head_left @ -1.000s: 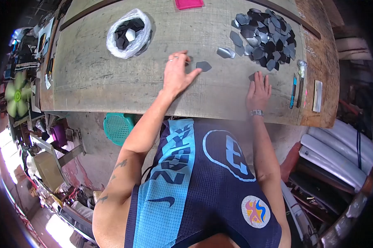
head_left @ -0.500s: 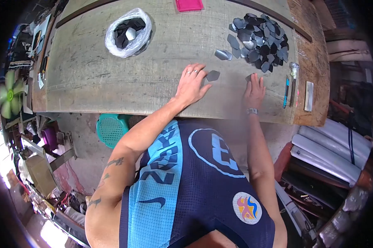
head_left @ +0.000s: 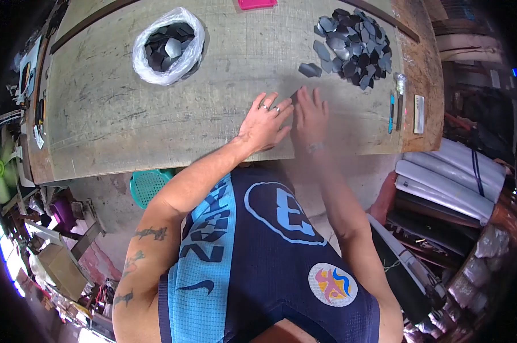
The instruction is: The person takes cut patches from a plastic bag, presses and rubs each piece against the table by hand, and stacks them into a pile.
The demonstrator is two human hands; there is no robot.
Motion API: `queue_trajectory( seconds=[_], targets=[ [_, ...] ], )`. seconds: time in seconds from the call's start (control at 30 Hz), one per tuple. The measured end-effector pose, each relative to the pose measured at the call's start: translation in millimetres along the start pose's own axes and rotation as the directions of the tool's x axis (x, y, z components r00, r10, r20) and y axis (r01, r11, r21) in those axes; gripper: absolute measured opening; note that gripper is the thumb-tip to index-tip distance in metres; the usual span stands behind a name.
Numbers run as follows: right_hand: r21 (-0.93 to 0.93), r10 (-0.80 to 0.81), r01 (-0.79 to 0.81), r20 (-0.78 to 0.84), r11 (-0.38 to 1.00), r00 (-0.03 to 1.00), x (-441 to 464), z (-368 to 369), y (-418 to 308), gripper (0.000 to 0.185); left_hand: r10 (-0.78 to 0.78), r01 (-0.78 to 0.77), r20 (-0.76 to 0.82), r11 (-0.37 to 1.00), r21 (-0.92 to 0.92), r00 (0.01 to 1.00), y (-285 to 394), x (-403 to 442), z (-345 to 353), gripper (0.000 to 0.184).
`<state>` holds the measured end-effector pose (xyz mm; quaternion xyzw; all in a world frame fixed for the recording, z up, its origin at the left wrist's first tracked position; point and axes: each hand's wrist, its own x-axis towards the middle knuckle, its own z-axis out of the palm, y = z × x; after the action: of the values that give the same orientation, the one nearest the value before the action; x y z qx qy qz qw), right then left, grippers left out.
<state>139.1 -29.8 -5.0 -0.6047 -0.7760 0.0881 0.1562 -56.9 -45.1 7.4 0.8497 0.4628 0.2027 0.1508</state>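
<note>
My left hand [head_left: 267, 123] lies palm down near the table's front edge, fingers stretched out, with rings on it. Right beside it, my right hand [head_left: 311, 117] rests flat with its fingers extended, partly smeared by a blur. A dark edge [head_left: 296, 95] shows between the two sets of fingertips, probably a small flat piece mostly covered by the hands. Beyond my right hand, a single dark, angular piece [head_left: 310, 70] sits by itself. Farther off to the right is a heap of similar black and grey pieces [head_left: 358, 48].
A clear plastic bag [head_left: 141, 71] with dark pieces inside stands open at the left of the worn table [head_left: 98, 131]. A pink tray [head_left: 257, 3] is at the back. A blue cutter [head_left: 391, 111] and a metal strip [head_left: 419, 114] lie at the right.
My right hand has slid left across the table to beside my left hand. The grey piece near my left fingertips is now largely covered. The view has shifted slightly.
</note>
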Motion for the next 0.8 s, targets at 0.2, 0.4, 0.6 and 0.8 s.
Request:
queue_trajectory(
  seconds=[0.2,0.4,0.6,0.8],
  targets=[
    [-0.056,-0.019,0.018,-0.001,0.998,1.0,5.1,-1.8,2.4,0.048,0.006,-0.006,-0.015,1.0,0.011,1.0,-1.8,-1.2,3.1,0.053],
    [-0.022,0.011,-0.009,0.088,1.0,0.996,-18.2,-6.3,-0.4,0.05,-0.016,0.016,0.014,1.0,-0.007,1.0,-1.3,3.2,-0.5,0.055],
    [0.011,0.085,-0.087,0.107,0.996,0.991,-10.7,0.0,-12.7,0.055,0.007,-0.008,0.024,0.999,0.033,1.0,-0.5,4.1,-2.1,0.055],
    [0.023,0.128,-0.131,0.097,0.991,0.987,1.0,-0.5,-11.3,0.057,-0.008,0.008,0.007,1.0,-0.03,1.0,0.3,2.4,0.6,0.056]
  ],
)
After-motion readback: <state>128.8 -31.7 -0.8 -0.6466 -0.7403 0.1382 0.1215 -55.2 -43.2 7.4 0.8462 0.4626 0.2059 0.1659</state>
